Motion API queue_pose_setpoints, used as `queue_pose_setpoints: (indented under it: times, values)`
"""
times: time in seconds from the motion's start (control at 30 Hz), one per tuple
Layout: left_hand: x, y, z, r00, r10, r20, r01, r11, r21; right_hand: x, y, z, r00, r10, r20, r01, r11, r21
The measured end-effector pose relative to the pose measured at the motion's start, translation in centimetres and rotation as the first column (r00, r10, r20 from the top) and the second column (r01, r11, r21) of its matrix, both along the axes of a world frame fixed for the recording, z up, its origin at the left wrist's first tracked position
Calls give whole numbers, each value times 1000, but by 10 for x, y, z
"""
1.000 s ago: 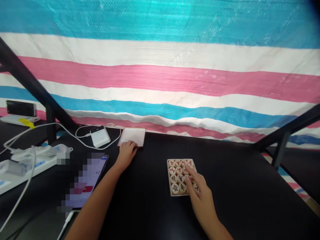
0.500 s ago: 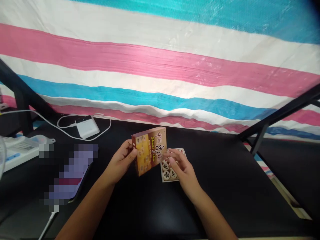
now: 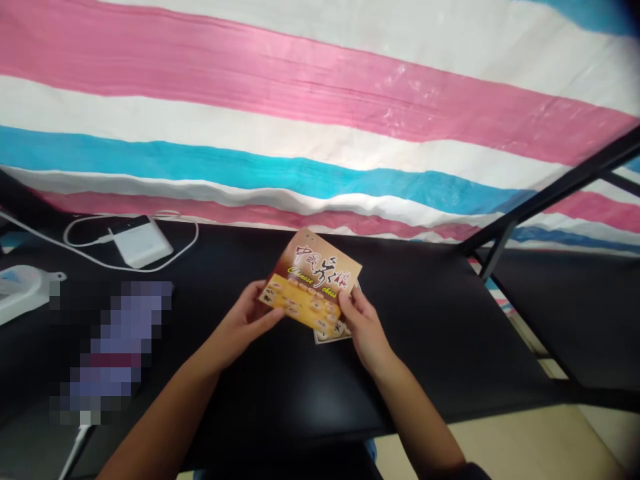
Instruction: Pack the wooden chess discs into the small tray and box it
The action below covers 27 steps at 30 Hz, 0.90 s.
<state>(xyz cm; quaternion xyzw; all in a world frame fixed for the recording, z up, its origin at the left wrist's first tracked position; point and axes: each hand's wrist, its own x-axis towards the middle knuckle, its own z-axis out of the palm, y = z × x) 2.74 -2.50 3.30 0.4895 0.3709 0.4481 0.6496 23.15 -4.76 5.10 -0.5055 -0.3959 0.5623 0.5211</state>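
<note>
Two bare hands hold a cardboard box (image 3: 313, 283) up in the head view, tilted above the black tabletop (image 3: 440, 333). The left hand (image 3: 240, 327) grips its lower left edge and the right hand (image 3: 365, 327) its right edge, both closed narrowly on it. Its face reads "Chinese chess" in yellow under red Chinese characters, above pictured pieces. It hides most of a pale tray (image 3: 326, 338) beneath, leaving one corner showing. A pixelated phone (image 3: 117, 347) and a white power bank (image 3: 140, 243) lie to the left.

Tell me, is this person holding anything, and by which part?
Yes: a printed Chinese chess box, its left end in the left hand, its right end in the right hand.
</note>
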Motion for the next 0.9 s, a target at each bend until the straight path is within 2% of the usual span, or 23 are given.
queue_pose_setpoints:
  times: [0.07,0.1,0.17,0.23,0.3,0.37,0.43,0.53,0.63,0.73,0.8,0.9]
  values:
    - [5,3,-3,998,41,-41,-40,999,25,8,2,1,992,-114,58,112,993,28]
    - [9,4,-6,998,24,-60,-22,999,38,13,3,1,982,-161,96,158,986,45]
    - [19,3,-13,988,-83,-133,92,994,65,21,5,-1,943,-248,220,231,968,101]
    - [31,-2,-22,951,-163,-264,202,971,126,30,6,-6,853,-341,395,288,939,189]
    - [42,-6,-30,879,-126,-460,258,937,236,38,8,-13,716,-410,565,303,912,277]
    - [49,-10,-33,778,-73,-624,338,886,317,45,11,-21,597,-422,682,285,906,312]
    - [53,-12,-33,693,-27,-721,419,829,371,50,14,-28,537,-376,755,245,926,287]
    - [54,-14,-30,624,40,-780,476,773,420,50,14,-36,513,-284,810,158,959,236]
    - [52,-14,-27,599,46,-800,455,802,386,44,11,-39,504,-270,821,100,962,254]
    - [50,-14,-25,600,-8,-800,455,826,332,38,7,-39,496,-272,825,62,958,279]
    - [49,-13,-25,596,-24,-803,467,824,322,37,6,-39,486,-269,832,45,958,283]
    - [50,-13,-27,596,28,-803,461,806,371,39,6,-38,478,-253,841,28,962,273]
